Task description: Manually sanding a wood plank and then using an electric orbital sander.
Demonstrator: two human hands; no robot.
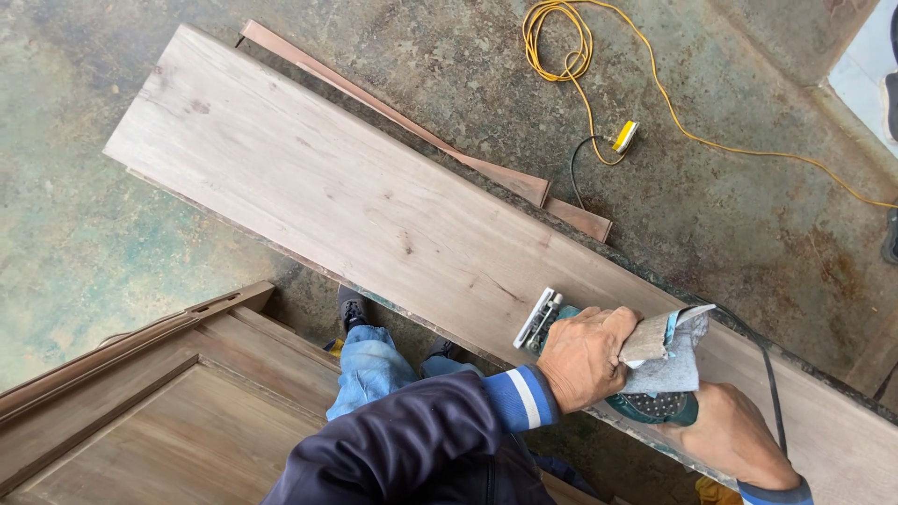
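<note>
A green electric sander [645,404] is being held tight on the long pale wooden board [355,215] by the left hand [585,355] and the right hand [734,438], near the board's right end.

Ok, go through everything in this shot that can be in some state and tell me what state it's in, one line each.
Plank: lying flat, bare wood.
Sander: resting on the plank, gripped by both hands.
Left hand: closed over the sander's front, holding a grey cloth.
Right hand: gripping the sander's rear.
Yellow cord: loosely coiled on the floor.
Wood strips: lying beside the plank.
Door panel: lying flat.
</note>
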